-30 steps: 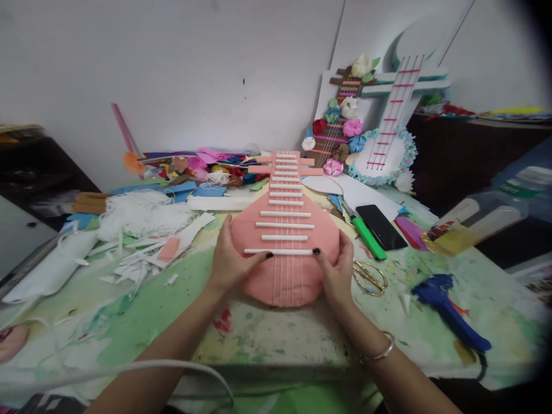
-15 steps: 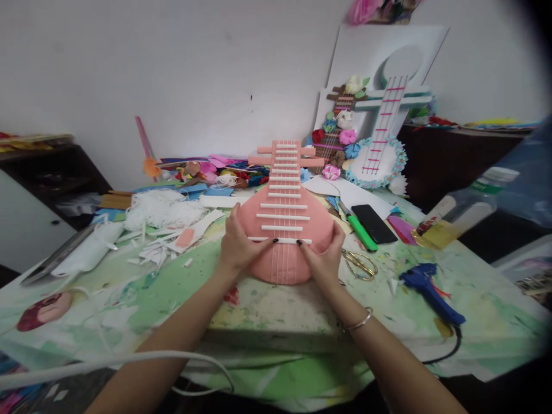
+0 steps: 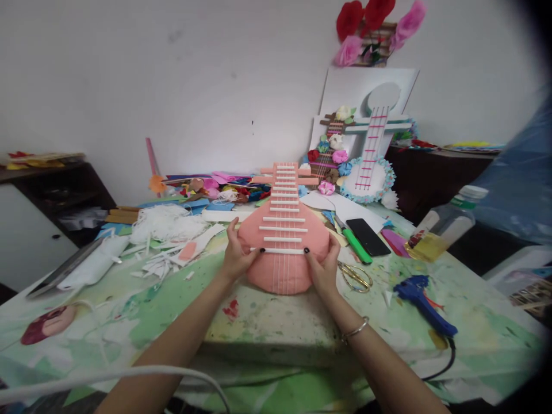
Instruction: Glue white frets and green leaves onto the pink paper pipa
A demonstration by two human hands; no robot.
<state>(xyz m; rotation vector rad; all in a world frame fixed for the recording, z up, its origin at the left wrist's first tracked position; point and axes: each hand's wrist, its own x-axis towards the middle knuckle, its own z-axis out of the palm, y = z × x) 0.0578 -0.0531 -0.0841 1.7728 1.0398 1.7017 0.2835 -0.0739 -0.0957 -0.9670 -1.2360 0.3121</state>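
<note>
A pink handmade model lute point(image 3: 284, 270) stands in front of me on the table, its neck pointing away. White bars cross its neck and body, and thin white strings run down the middle. My left hand point(image 3: 238, 256) grips the lute's left edge, the thumb lying on the left end of the lowest white bar point(image 3: 282, 250). On the other side my right hand point(image 3: 324, 264) holds the right edge, its thumb on that bar's right end. The fingers of both hands curl round the rim and are partly hidden behind it.
To the right lie gold scissors point(image 3: 360, 277), a green utility knife point(image 3: 357, 246), a black phone point(image 3: 368, 237), a blue glue gun point(image 3: 425, 305) and a clear bottle point(image 3: 448, 224). White scraps point(image 3: 166, 224) cover the left side. Two decorated model instruments point(image 3: 371, 149) lean at the back. A white cable point(image 3: 129, 372) crosses the foreground.
Both thumbs have slid outward from the middle of the lowest bar toward its ends. My view has tilted up a little, showing more paper flowers on the wall. The lute remains in both hands.
</note>
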